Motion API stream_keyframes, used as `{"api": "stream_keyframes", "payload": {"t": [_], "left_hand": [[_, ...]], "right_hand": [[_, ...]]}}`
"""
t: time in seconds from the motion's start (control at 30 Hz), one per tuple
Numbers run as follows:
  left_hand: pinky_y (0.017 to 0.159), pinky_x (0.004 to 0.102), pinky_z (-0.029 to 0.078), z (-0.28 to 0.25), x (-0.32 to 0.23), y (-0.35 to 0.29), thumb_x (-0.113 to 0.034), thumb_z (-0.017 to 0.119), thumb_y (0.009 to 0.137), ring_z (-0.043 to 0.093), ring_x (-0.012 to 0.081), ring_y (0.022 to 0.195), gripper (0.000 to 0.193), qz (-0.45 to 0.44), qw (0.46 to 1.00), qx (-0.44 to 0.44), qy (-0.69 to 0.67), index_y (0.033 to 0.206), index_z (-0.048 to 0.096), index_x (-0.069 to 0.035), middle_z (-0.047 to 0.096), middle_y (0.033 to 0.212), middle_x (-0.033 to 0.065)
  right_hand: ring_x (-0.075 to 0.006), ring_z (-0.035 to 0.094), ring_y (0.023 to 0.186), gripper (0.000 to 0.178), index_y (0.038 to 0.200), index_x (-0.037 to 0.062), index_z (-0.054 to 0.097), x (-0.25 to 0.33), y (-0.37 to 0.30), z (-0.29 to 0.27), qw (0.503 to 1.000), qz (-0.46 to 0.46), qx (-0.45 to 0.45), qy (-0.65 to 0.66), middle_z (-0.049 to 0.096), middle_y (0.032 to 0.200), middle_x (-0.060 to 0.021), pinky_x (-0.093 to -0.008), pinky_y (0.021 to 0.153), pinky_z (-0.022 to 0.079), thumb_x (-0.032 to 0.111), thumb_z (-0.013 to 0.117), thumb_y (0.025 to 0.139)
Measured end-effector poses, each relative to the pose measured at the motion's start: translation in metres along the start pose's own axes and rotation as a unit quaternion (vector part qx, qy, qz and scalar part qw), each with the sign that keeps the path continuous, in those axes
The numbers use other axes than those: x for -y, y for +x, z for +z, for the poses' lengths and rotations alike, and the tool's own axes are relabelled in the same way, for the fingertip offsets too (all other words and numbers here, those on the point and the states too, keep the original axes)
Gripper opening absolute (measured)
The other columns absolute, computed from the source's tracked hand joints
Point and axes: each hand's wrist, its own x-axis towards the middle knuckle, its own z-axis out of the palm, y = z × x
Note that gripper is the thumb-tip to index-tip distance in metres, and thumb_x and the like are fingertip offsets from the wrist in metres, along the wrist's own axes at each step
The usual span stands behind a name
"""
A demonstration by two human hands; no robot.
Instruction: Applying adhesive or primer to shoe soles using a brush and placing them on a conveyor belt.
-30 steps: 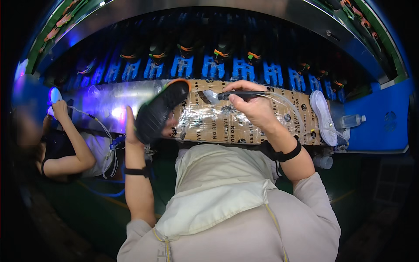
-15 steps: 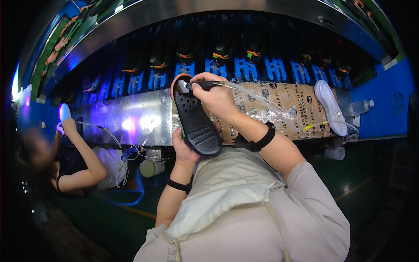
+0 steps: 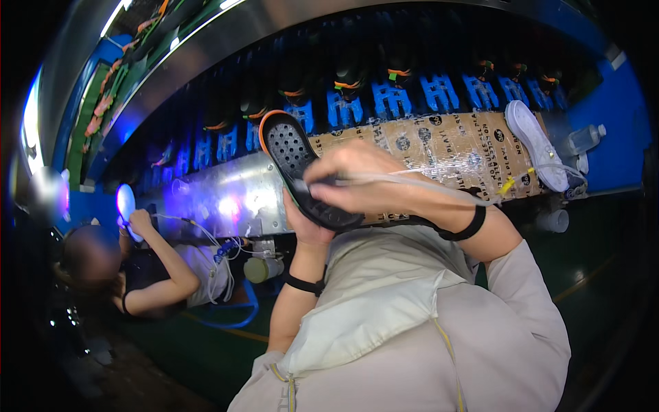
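Observation:
My left hand [image 3: 310, 223] is closed round the heel end of a black shoe sole [image 3: 288, 143] with an orange rim, holding it tilted above my lap. Small holes dot the inner face of the sole's front half. Over its middle, my right hand [image 3: 364, 172], smeared by motion, grips a dark-handled brush [image 3: 300, 185] with a pale flat tip. A clear tube [image 3: 419, 180] trails from the brush past my right wrist. The brush tip lies against or just above the sole; I cannot tell which.
Printed brown cardboard [image 3: 405, 147] covers part of the metal bench [image 3: 257, 182]. A white sole [image 3: 539, 145] and a clear bottle [image 3: 587, 139] lie at its right. Blue racks [image 3: 391, 99] line the back. A co-worker's arm [image 3: 168, 264] and a lidded pot [image 3: 263, 269] are at the left.
My right hand and the brush have moved down the sole from its toe end to its middle. The whole scene has shifted and turned slightly with my head.

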Motion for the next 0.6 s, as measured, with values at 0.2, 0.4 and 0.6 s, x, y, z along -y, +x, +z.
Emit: {"api": "stream_keyframes", "payload": {"t": [0.2, 0.4, 0.6], "left_hand": [[0.117, 0.0476, 0.044, 0.027, 0.015, -0.021, -0.061, 0.038, 0.106, 0.054, 0.03, 0.14, 0.068, 0.0, 0.997, 0.073, 0.022, 0.156, 0.046, -0.016, 0.054, 0.154, 0.009], [0.116, 0.0454, 0.046, 0.03, 0.013, -0.002, -0.062, 0.033, 0.105, 0.055, 0.0282, 0.139, 0.071, 0.027, 0.995, 0.08, 0.057, 0.157, 0.045, -0.014, 0.054, 0.154, 0.0085], [0.121, 0.0461, 0.041, 0.05, 0.024, 0.005, -0.066, 0.032, 0.105, 0.05, 0.0287, 0.143, 0.076, 0.014, 0.998, 0.045, 0.041, 0.159, 0.039, -0.013, 0.048, 0.158, 0.0118]], "right_hand": [[-0.0294, 0.068, 0.078, 0.027, 0.11, 0.0018, 0.076, -0.04, 0.022, 0.022, 0.927, -0.134, -0.349, -0.029, 0.074, 0.091, -0.0133, -0.0392, 0.071, 0.054, 0.01, 0.079, 0.085], [-0.029, 0.069, 0.086, 0.023, 0.108, 0.004, 0.078, -0.055, 0.013, 0.011, 0.946, -0.18, -0.217, 0.16, 0.075, 0.093, -0.0118, -0.0383, 0.077, 0.056, 0.011, 0.078, 0.086], [-0.0269, 0.066, 0.084, 0.023, 0.107, 0.0052, 0.077, -0.059, 0.005, -0.009, 0.951, -0.222, -0.204, -0.068, 0.074, 0.092, -0.0091, -0.0395, 0.079, 0.048, 0.015, 0.077, 0.086]]}}
